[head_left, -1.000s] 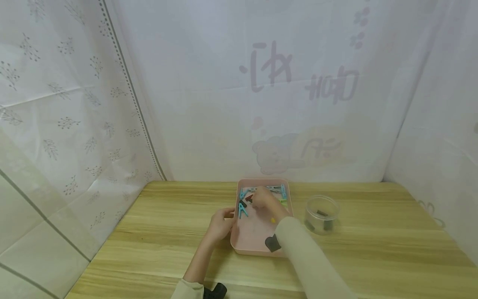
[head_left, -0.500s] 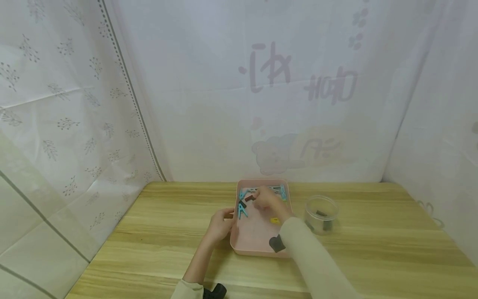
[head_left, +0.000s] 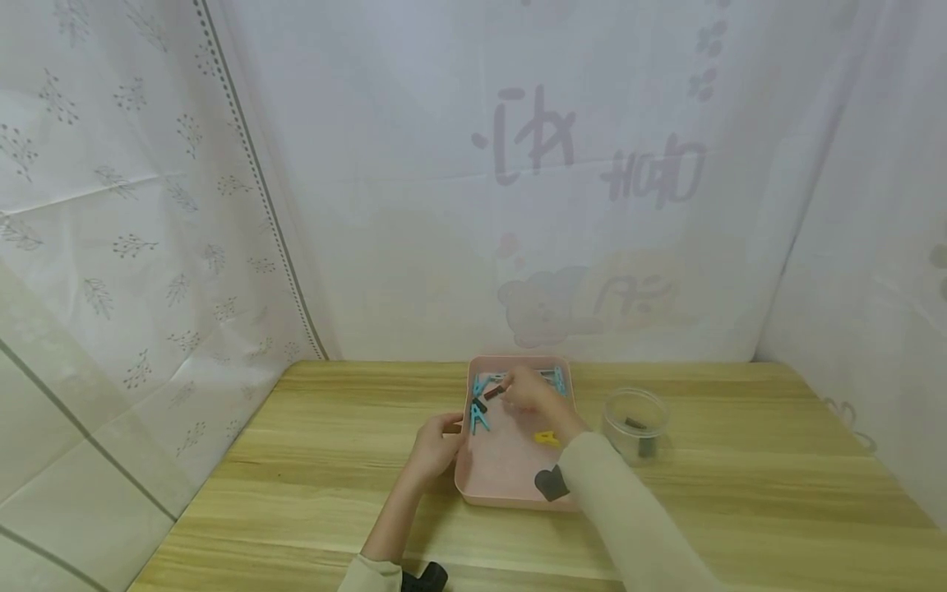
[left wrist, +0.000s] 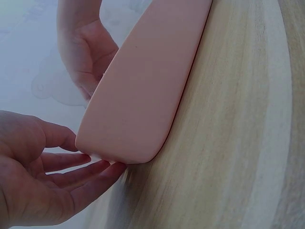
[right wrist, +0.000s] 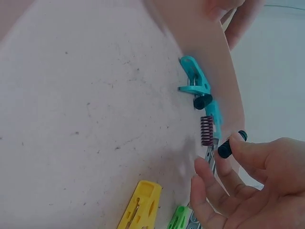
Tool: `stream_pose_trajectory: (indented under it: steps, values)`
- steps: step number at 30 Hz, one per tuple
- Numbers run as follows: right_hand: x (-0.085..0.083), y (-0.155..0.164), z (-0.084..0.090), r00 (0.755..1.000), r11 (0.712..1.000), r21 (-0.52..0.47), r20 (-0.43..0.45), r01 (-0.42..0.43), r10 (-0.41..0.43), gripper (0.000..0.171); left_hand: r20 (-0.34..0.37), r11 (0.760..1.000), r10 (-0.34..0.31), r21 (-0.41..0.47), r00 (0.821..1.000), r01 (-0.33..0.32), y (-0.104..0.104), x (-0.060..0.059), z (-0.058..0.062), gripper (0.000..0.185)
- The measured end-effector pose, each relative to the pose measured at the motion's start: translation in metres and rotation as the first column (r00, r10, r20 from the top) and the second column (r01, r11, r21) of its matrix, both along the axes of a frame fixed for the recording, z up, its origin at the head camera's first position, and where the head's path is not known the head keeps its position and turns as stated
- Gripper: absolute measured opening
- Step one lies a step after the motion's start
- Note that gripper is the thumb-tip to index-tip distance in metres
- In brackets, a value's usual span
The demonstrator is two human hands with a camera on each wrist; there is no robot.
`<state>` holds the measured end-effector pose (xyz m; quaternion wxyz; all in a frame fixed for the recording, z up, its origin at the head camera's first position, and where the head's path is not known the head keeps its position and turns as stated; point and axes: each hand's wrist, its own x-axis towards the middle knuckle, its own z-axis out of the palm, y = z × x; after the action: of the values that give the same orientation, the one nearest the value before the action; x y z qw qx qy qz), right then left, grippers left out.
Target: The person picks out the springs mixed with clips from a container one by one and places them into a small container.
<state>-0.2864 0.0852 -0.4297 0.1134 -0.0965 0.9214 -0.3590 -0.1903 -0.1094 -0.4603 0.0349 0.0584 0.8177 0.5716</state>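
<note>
Slightly to the right, compared with the head view of one second ago, the right hand (head_left: 528,390) is being drawn, and more of the yellow clothespin (head_left: 547,437) is being uncovered; the left hand (head_left: 436,446) is being kept in its place. By the wooden table (head_left: 333,427) everything is being supported. At its outer left wall, the pink tray (head_left: 506,477) is being touched by the left fingertips; these fingers are being held apart and lightly bent, with nothing enclosed. Near the right side of the tray, the clear round jar (head_left: 625,444) is being left untouched. Inside the tray, a turquoise clothespin (right wrist: 194,78) is being seen along the left wall, and a green clothespin (right wrist: 179,218) is being shown only in part. Between the right thumb and forefinger, a black cylinder (right wrist: 232,144) is being pinched, toward the far left part of the tray. Just beside these fingertips, a dark red coil spring (right wrist: 207,130) is being left lying. As can be judged, the work is being done only partly: dark pieces (head_left: 647,447) are already being contained in the jar, while a second black cylinder (right wrist: 203,101) is being left against the turquoise clothespin.
</note>
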Motion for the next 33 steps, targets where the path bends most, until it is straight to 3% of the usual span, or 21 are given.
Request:
stream_pose_trajectory:
  steps: [33]
  values:
    - [0.015,-0.003,0.013,0.999,0.993,-0.111,-0.033,-0.042,0.039,0.022,-0.012,1.000,0.010,-0.013,1.000,-0.011,0.001,-0.002,-0.002,0.045]
